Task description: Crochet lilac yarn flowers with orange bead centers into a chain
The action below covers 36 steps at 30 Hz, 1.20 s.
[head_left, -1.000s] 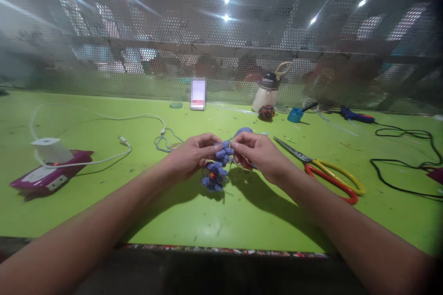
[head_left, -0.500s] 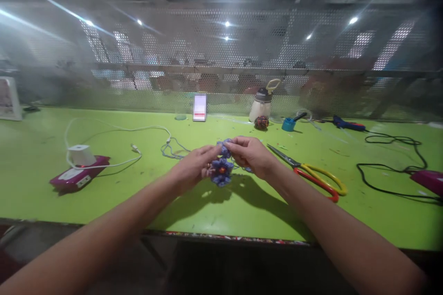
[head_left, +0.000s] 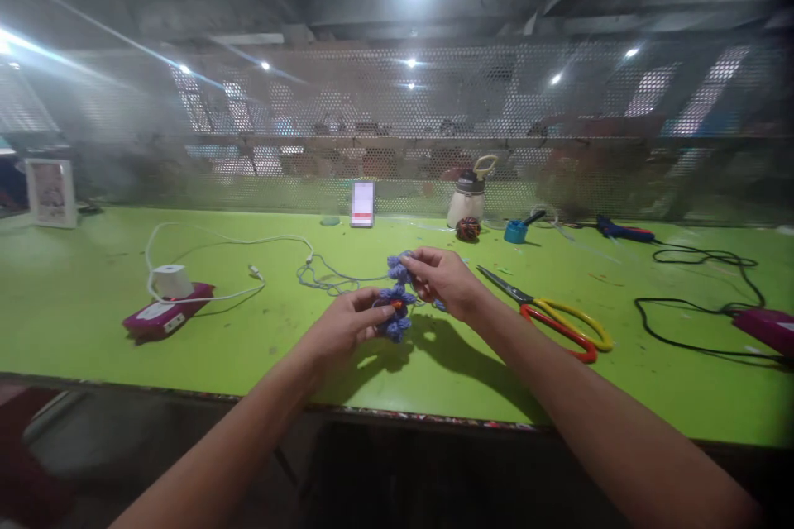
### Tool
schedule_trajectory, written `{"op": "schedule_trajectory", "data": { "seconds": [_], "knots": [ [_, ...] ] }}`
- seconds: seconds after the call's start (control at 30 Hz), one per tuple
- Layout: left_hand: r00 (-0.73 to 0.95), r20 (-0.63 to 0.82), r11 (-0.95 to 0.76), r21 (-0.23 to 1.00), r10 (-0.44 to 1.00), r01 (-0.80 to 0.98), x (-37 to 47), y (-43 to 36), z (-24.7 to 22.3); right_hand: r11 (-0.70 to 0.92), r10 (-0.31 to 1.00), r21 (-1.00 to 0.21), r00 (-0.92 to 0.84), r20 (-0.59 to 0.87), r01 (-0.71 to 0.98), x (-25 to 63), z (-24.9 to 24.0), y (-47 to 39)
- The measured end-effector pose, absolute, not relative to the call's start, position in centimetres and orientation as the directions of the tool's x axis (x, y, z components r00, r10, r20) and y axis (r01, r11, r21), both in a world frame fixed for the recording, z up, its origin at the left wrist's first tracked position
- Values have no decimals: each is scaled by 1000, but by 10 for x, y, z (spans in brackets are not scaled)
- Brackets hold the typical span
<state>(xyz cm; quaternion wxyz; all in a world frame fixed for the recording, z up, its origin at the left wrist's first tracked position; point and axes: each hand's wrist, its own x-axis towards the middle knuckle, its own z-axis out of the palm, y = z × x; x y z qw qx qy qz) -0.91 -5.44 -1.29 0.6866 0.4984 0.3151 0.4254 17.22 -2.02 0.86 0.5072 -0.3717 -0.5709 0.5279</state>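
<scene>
Both hands meet over the middle of the green table (head_left: 93, 297), each pinching part of a small blue crocheted flower piece (head_left: 397, 297). The left hand (head_left: 344, 331) grips the lower cluster, where a spot of orange shows between its fingertips; the right hand (head_left: 443, 281) pinches the upper blue petal, fingers curled tight round it. The piece hangs just above the table surface, between the 2 hands, and a thin pale blue yarn strand (head_left: 328, 277) trails from it to the left across the table.

The risk here looks to be in the pull — the hands draw on opposite ends of a soft knitted thing, so too hard a tug could stretch the stitches or loosen a petal. The trailing strand lies in loops near a white cable (head_left: 248, 241) and could snag on it. The scissors (head_left: 552, 316) lie open just beside the right forearm, blades pointing toward the hands; a sideways sweep of that arm might knock them or catch the yarn. A purple box with a white charger (head_left: 167, 302) sits well apart to the left.
</scene>
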Motion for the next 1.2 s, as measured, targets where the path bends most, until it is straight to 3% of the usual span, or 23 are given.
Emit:
{"op": "schedule_trajectory", "data": {
  "seconds": [0.43,0.73,1.2],
  "knots": [
    [382,44,106,925,923,-364,-6,-81,-24,93,972,-988,-204,117,-122,164,8,-28],
    [280,0,40,990,960,-136,-13,-98,-21,24,982,-996,-184,40,-91,159,-2,-25],
    [183,18,15,984,983,-176,-26,-105,-29,-146,909,-970,-414,-54,-193,146,-9,-39]
  ]
}}
